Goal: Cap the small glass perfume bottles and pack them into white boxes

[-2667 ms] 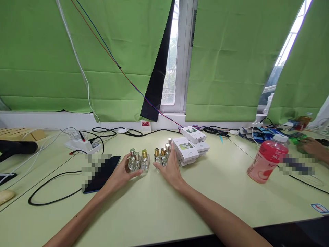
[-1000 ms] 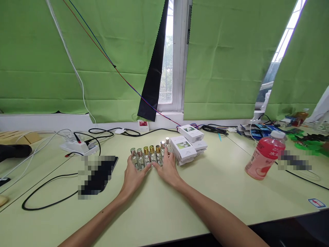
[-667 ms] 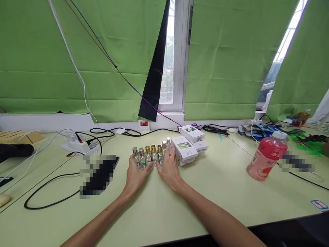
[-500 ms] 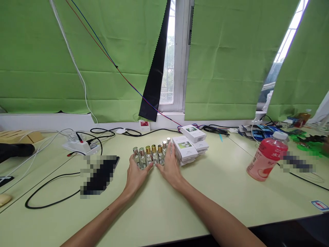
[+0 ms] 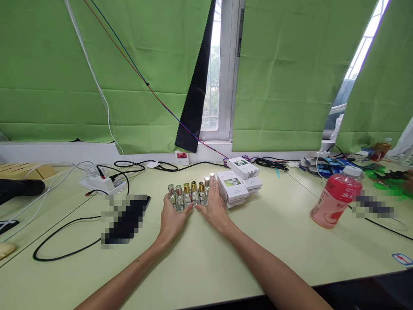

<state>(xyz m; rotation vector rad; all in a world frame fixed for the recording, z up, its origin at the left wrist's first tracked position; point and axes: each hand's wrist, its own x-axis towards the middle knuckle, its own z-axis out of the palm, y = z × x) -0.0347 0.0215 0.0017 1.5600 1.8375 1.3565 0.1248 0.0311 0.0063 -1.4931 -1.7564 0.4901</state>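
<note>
Small clear glass bottles, several of them, stand upright in a slanting row on the table; some caps are gold, others silver. My left hand curls around the row's left end, its thumb across the front. Around the right end is my right hand, with fingers along the side and the thumb pointing in toward the left one. Between them the hands grip the row, and my right fingers partly cover the last bottles. Just right of that hand lies a pile of small white boxes with green pictures, another box on top.
A pink drink bottle stands on the right of the table. At left are a dark phone-like slab, partly blurred, black cables and a white power strip. A small card box stands by the wall.
Hands and bottles hold nearly the same positions. The whole view has shifted very slightly to the right.
</note>
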